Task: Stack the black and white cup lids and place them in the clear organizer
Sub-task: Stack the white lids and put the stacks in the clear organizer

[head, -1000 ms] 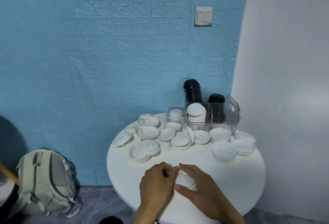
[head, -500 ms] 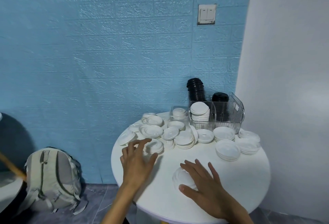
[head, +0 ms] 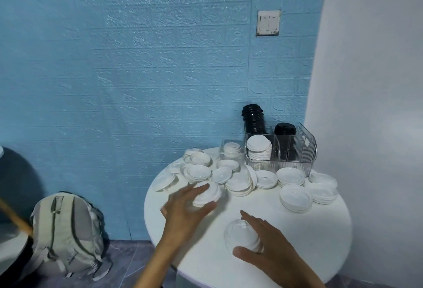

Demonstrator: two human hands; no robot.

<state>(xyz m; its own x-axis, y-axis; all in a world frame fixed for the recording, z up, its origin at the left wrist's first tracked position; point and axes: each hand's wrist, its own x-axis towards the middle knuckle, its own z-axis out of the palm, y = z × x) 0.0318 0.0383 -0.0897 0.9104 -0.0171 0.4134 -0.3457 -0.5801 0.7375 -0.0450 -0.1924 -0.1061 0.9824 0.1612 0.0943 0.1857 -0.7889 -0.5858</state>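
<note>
The left hand (head: 183, 207) is blurred, its spread grip round a white lid stack (head: 207, 193); contact cannot be told. The right hand (head: 270, 239), grip curled, holds another stack (head: 242, 235) near the tabletop (head: 320, 237) front edge.

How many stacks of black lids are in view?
2. A tall black stack rises from the clear organizer's back left; a shorter black stack stands right of it. More could be hidden.

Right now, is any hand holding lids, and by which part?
The right hand holds a small white lid stack by its rim. The left hand, blurred, reaches onto another lid pile; grip unclear.
</note>
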